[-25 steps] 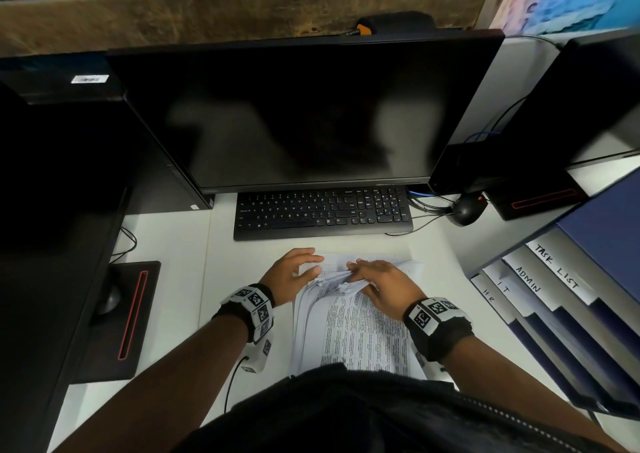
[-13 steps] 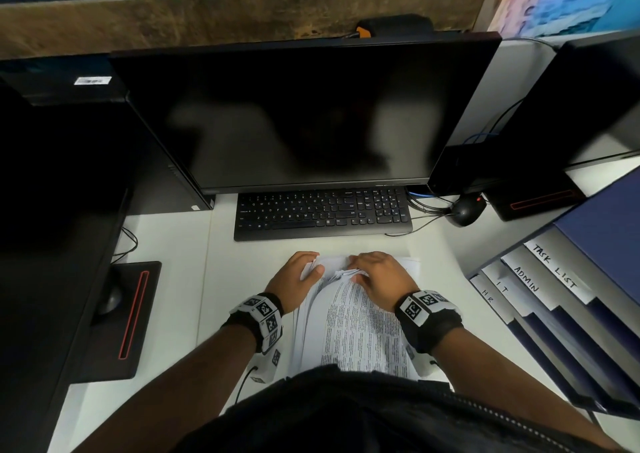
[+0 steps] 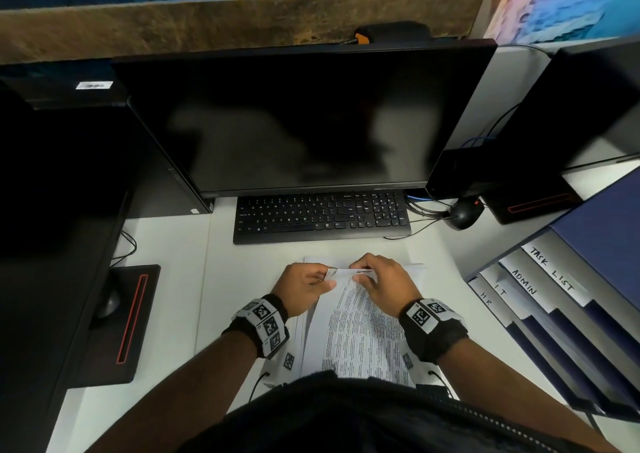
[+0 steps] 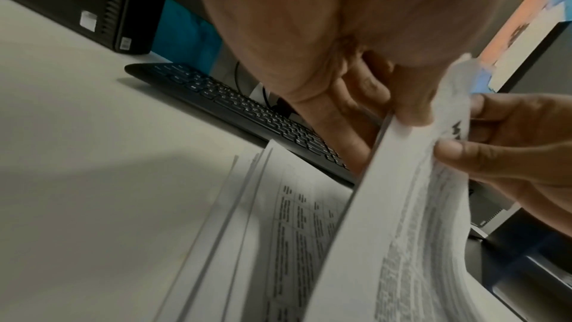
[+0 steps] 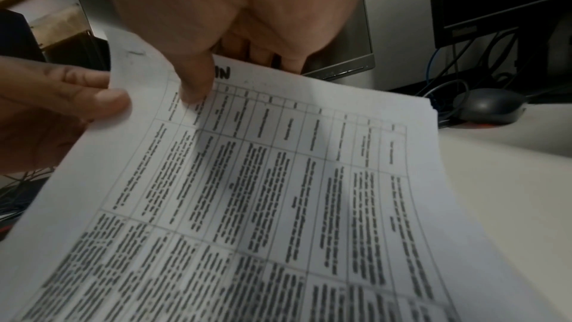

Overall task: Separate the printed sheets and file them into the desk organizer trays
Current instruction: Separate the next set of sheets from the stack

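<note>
The white desk (image 3: 166, 245) carries a black keyboard (image 3: 322, 215), a mouse (image 3: 462, 215), monitor stands, a small desktop computer (image 4: 102, 4), the stack of printed sheets (image 3: 360, 335) and a labelled blue desk organizer (image 3: 561, 314).

The right hand (image 5: 216, 33) at twelve o'clock pinches the white printed sheet with ruled table text (image 5: 278, 180); the left hand (image 5: 55, 112) at nine o'clock grips its corner; a dark grey rounded mouse (image 5: 492, 107) sits at two o'clock
</note>
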Demonstrator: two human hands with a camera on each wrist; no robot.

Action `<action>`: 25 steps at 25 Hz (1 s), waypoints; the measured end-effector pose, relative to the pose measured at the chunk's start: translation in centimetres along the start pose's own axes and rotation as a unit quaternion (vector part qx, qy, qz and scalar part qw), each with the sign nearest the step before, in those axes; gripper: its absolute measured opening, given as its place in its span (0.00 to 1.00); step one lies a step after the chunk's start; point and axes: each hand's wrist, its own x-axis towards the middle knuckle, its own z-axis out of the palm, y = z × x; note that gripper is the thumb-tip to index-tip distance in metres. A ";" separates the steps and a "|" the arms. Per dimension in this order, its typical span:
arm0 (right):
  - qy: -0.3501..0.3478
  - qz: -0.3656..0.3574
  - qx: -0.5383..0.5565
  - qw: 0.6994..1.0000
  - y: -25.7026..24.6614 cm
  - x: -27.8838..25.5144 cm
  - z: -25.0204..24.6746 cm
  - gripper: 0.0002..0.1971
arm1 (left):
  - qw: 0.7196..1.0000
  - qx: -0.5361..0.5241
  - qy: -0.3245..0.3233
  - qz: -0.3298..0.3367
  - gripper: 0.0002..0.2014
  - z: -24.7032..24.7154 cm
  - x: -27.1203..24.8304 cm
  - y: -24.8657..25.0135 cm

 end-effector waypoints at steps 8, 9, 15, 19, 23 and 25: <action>0.070 -0.006 0.075 0.995 0.9 -2.3 0.0 0.03 | 0.999 0.009 -0.025 -0.031 0.10 -0.3 0.2 -0.2; 0.076 0.005 0.089 0.993 1.0 -2.3 -0.2 0.03 | 0.999 0.005 -0.031 -0.034 0.11 -0.3 0.3 -0.3; 0.053 0.017 0.104 0.993 1.0 -2.2 -0.6 0.06 | 0.997 0.053 -0.063 -0.007 0.13 0.5 -0.4 0.6; 0.051 0.013 0.058 0.997 0.2 -0.8 -0.5 0.10 | 0.996 0.091 -0.001 0.023 0.17 1.3 -0.7 2.0; 0.027 0.035 0.023 0.999 0.2 0.2 -0.1 0.21 | 0.998 0.062 0.022 0.008 0.16 1.2 0.3 1.7; 0.017 0.039 0.016 0.999 0.2 0.0 0.0 0.21 | 0.997 0.067 0.034 -0.003 0.16 1.2 0.7 1.3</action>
